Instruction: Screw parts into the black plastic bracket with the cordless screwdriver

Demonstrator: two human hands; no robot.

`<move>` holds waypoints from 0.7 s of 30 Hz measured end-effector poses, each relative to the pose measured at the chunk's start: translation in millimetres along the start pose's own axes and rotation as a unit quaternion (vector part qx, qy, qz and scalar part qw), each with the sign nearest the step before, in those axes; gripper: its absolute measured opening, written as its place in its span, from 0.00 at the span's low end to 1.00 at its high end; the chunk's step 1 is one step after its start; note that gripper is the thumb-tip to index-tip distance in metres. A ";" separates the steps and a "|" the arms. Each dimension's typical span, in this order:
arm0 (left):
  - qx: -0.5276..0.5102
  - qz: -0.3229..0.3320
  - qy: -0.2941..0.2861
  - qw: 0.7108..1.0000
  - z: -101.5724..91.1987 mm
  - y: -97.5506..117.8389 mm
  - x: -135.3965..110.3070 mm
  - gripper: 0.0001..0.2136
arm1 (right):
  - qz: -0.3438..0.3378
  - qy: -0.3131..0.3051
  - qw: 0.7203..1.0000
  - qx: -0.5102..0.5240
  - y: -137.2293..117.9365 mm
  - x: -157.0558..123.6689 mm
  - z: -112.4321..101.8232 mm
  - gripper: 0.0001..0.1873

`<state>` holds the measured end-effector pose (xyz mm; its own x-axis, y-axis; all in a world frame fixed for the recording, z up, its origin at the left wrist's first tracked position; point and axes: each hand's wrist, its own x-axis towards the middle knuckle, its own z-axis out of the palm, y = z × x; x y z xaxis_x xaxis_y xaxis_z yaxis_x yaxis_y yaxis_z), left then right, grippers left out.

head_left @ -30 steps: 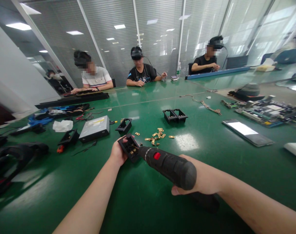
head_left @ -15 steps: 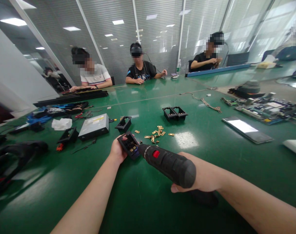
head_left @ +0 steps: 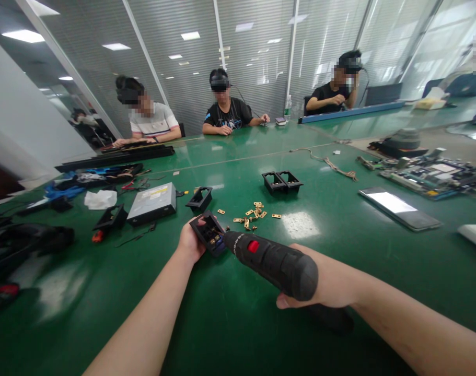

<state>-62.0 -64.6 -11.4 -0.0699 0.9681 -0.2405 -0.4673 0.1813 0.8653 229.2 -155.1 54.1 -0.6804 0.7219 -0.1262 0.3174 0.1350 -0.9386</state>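
Note:
My left hand (head_left: 190, 241) is closed around a black plastic frame (head_left: 208, 230), tilted up from the table, with brass pieces inside it. A black cordless drill (head_left: 275, 263) with a red switch is gripped in my right hand (head_left: 320, 284). Its nose points into the frame; the bit's tip is too small to make out. Just beyond, brass plates (head_left: 258, 213) and small screws lie scattered on the green table (head_left: 238, 308). One more black frame (head_left: 199, 199) rests behind my left hand, and a pair of joined black frames (head_left: 282, 181) sits farther back.
To the left are a silver disc drive (head_left: 152, 203), a white tissue (head_left: 100, 199), a black part with a red end (head_left: 109, 219) and tangled cables. A phone (head_left: 399, 209) and circuit boards (head_left: 433, 172) lie right. Several people sit across the table.
Both my hands, the frame and the drill keep nearly the same pose. Across the table at right, a person has raised one hand to their head. Dark items at far left have shifted.

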 end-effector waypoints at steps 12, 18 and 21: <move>-0.008 -0.005 0.008 1.000 -0.6 0.3 -0.1 0.13 | 0.002 0.004 1.000 -0.002 0.9 0.3 0.7 0.19; -0.010 -0.004 -0.006 1.000 0.2 0.8 -0.5 0.13 | 0.001 -0.009 1.000 -0.002 0.2 0.9 0.5 0.18; -0.011 -0.018 -0.007 1.000 -0.1 1.2 -0.9 0.13 | -0.002 -0.014 1.000 0.013 0.3 0.8 0.7 0.18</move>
<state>-62.6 -65.3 -10.2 -0.0409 0.9635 -0.2647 -0.4886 0.2118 0.8464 228.3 -155.0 53.5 -0.6997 0.7023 -0.1312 0.2971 0.1190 -0.9474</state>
